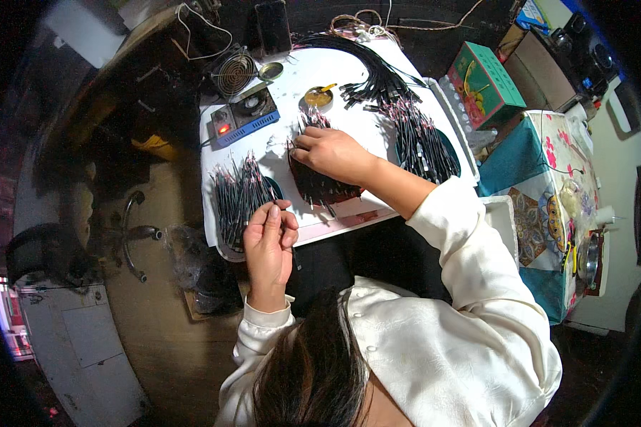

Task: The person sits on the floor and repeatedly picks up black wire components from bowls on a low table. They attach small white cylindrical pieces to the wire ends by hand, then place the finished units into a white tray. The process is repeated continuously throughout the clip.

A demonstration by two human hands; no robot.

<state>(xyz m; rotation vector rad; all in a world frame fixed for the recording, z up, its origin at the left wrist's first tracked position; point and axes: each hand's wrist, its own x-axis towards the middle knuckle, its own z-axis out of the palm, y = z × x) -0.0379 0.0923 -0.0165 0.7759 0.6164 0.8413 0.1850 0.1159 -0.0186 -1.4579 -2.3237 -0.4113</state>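
Note:
My left hand (269,238) is closed in a pinch at the near side of the left bundle of short black cables (236,196). A thin black cable runs at its fingertips, and a dark end hangs below the hand. Over the middle bundle of black cables (320,186), my right hand (331,153) has its fingers curled near the stripped reddish ends. What those fingers grip, if anything, is hidden. At the right lies a third bundle of black cables (421,146), in a dark green holder.
A blue-sided device with a red light (246,117) stands at the back left, near a round fan (235,73). Behind the middle bundle sits a small tin of amber paste (318,98). Long black cables (377,75) lie at the back. A green box (484,85) stands right of the white table (313,60).

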